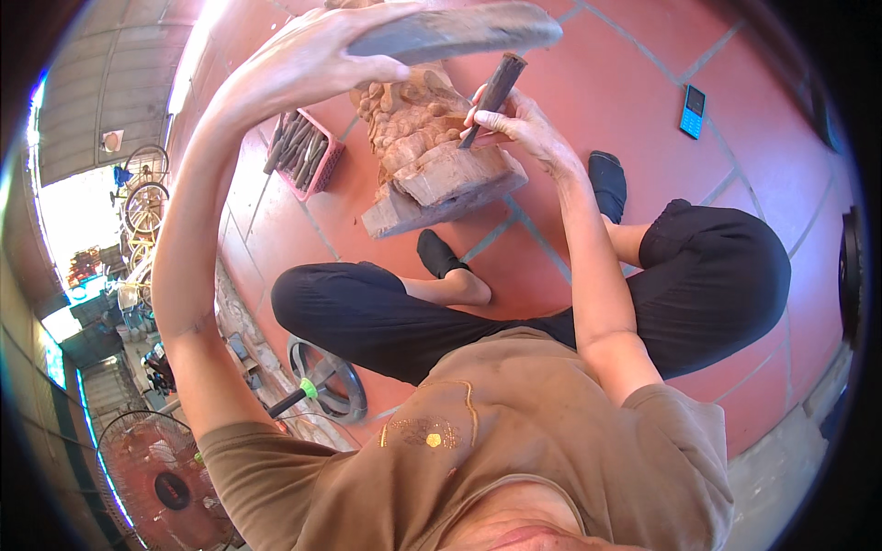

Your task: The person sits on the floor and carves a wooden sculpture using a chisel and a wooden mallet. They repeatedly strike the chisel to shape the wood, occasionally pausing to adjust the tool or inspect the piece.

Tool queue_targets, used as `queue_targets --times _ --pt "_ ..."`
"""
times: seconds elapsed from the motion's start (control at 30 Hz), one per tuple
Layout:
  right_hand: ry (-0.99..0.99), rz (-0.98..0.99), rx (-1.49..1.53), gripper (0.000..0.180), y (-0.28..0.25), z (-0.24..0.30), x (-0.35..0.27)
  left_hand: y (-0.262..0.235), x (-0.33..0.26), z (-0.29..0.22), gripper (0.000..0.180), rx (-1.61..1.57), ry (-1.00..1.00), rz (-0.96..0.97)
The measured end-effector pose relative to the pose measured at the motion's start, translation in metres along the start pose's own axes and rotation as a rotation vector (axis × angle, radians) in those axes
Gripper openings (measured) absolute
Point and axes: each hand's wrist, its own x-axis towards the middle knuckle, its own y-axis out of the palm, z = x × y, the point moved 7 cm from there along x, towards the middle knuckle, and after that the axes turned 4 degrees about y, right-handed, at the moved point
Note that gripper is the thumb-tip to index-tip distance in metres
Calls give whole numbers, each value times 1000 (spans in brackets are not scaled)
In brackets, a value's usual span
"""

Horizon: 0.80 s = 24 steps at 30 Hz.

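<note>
My left hand is raised at the top, wrapped round the near end of a long, greyish wooden mallet. The mallet reaches rightward over a carved wood sculpture, which lies on the floor with its uncarved base toward me. In my right hand is a chisel with a dark handle, held tilted between thumb and fingers. Its lower end meets the carving close to the base's upper edge; the exact contact is hard to make out. A gap separates the mallet from the top of the chisel.
Left of the carving stands a pink basket with several dark-handled tools. A blue keypad phone lies on the red tiles at the right. My crossed legs border the carving. A floor fan, its round base, and bicycles are at the left.
</note>
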Motion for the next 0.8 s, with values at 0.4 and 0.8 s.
queue_targets --times 0.4,0.8 --pt "9 -55 36 34 -13 -2 -3 76 -42 110 74 -718 -34 -521" --pt "-70 -112 -106 35 -13 20 -1 124 -55 121 71 -1083 -201 -580"
